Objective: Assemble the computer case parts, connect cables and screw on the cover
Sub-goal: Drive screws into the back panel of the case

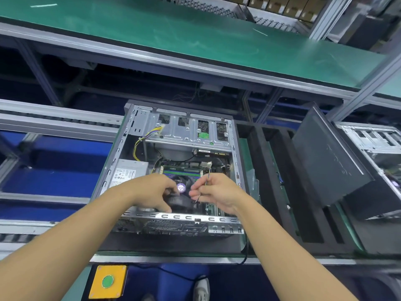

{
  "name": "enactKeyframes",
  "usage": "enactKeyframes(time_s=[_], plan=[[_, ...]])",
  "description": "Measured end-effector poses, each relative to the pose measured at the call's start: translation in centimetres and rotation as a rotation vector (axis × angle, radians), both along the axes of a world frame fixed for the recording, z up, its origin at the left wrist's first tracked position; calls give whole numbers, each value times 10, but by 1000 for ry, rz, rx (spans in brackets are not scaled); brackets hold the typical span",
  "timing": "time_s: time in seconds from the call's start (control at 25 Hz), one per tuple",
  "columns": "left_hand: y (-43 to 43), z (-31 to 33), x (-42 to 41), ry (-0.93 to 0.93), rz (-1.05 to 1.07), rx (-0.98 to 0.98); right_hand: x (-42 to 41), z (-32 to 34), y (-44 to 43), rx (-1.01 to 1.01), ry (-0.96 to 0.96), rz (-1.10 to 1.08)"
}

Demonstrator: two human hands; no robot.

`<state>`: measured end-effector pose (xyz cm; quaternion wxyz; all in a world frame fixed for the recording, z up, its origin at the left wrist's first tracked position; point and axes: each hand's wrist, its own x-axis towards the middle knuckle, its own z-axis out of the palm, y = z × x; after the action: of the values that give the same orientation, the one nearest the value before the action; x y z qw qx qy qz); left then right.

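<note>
An open computer case (130, 135) lies on its side on the work line, its inside facing up. Its metal drive cage (184, 131) sits at the far end, a grey power supply (128, 170) at the left, and the black CPU fan (181, 192) with a round purple sticker near the middle. My left hand (156, 192) curls over the fan's left side and grips it. To the right of the fan, my right hand (213, 192) pinches a thin multicoloured cable (207, 178) that runs up from my fingers. Yellow and black power wires (138, 144) hang at the cage's left.
A dark side cover (325, 157) leans tilted in a black slotted holder (271, 170) right of the case. Another open case (373, 144) sits at the far right. A green shelf (173, 33) runs above. A yellow box with a green button (107, 281) is below the bench edge.
</note>
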<state>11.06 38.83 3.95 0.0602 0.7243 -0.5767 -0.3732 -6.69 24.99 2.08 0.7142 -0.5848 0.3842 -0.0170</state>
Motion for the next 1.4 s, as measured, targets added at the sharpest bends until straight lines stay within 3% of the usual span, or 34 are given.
enactKeyframes(time_s=[0.16,0.28,0.4,0.64,0.76,0.92,1.04,1.28,1.4], plan=[[-10,17,5,-4,-219,263,-1,-5,5,171,24,-1],[-19,23,-1,130,-206,442,-2,-5,7,229,74,70],[-22,17,-14,88,-221,433,-2,-1,6,217,76,128],[-16,1,-8,202,-184,372,-2,-1,8,321,-17,102],[-16,0,-7,239,-166,368,-6,1,8,189,-15,173],[-18,3,-2,303,-128,343,-11,1,8,-133,221,376],[-20,7,-1,296,-126,331,-11,0,9,-147,209,345],[-16,19,-10,235,-183,421,-10,-4,9,-303,209,509],[-6,14,-11,106,-291,404,-10,-7,8,-332,197,506]])
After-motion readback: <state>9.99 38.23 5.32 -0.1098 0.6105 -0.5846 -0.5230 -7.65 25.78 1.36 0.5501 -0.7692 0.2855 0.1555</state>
